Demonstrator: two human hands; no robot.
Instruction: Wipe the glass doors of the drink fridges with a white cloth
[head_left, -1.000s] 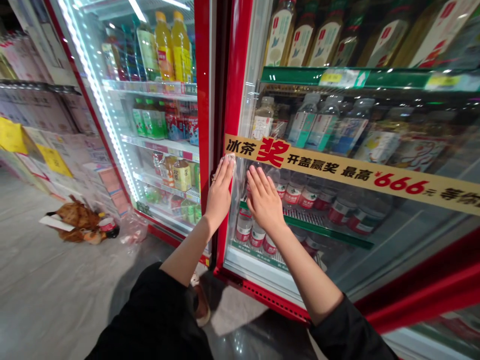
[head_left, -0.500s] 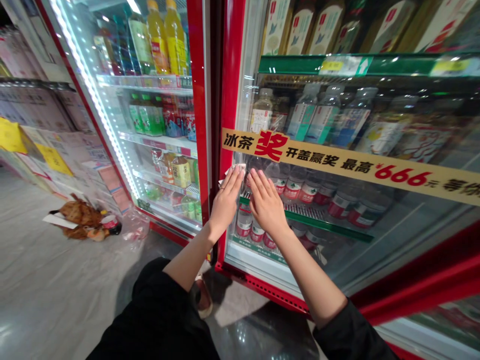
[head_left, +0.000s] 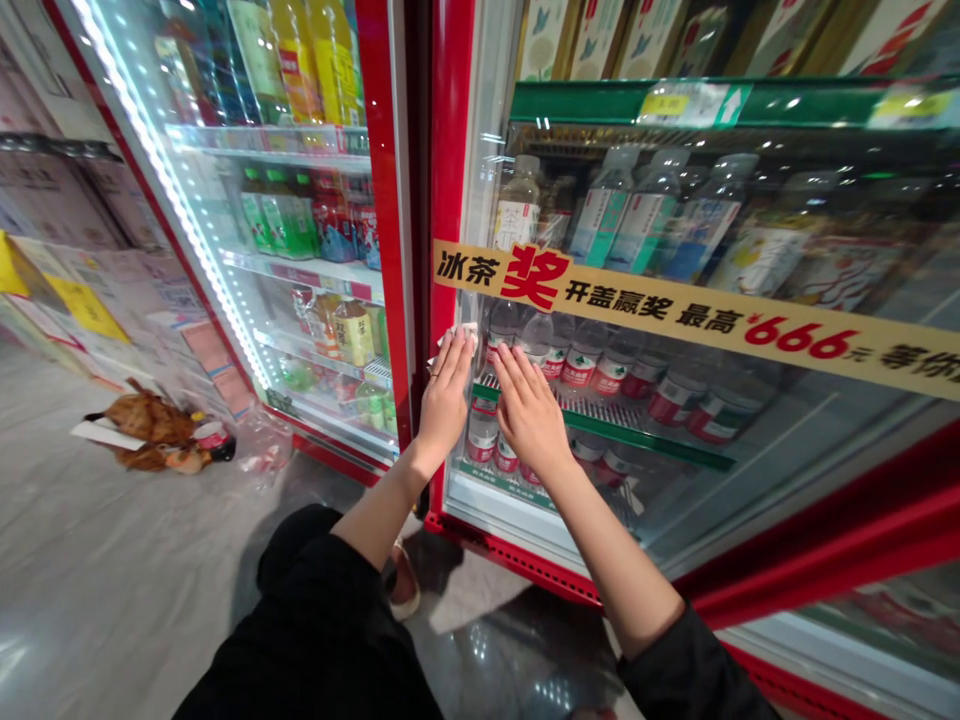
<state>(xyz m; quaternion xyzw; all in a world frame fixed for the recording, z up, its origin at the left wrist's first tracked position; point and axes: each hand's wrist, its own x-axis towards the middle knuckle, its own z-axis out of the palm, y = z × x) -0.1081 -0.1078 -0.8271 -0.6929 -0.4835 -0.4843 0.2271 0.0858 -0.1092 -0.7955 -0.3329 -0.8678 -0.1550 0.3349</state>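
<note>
My left hand [head_left: 445,398] lies flat over a crumpled white tissue [head_left: 469,330], pressing it against the left edge of the fridge door. Parts of the tissue stick out around the fingertips; the rest is hidden under the hand. Beside it, my right hand [head_left: 527,408] rests with fingers stretched out, apparently on the door glass, and nothing shows in it. Just above both hands runs a yellow sticker strip [head_left: 660,318] with black and red lettering. Behind the glass stand bottles with red and white labels [head_left: 581,368].
A second lit drinks fridge [head_left: 384,200] stands at the left, separated by a dark gap. On the grey floor [head_left: 97,580] lie a brown furry item [head_left: 154,418], a dark bottle [head_left: 215,438] and clear plastic [head_left: 264,445]. Stacked cartons [head_left: 131,285] line the far left.
The view has shifted slightly, so the fridges sit further left and higher. Relative to the yellow strip, both hands are a little lower, and the gap between them is slightly wider.
</note>
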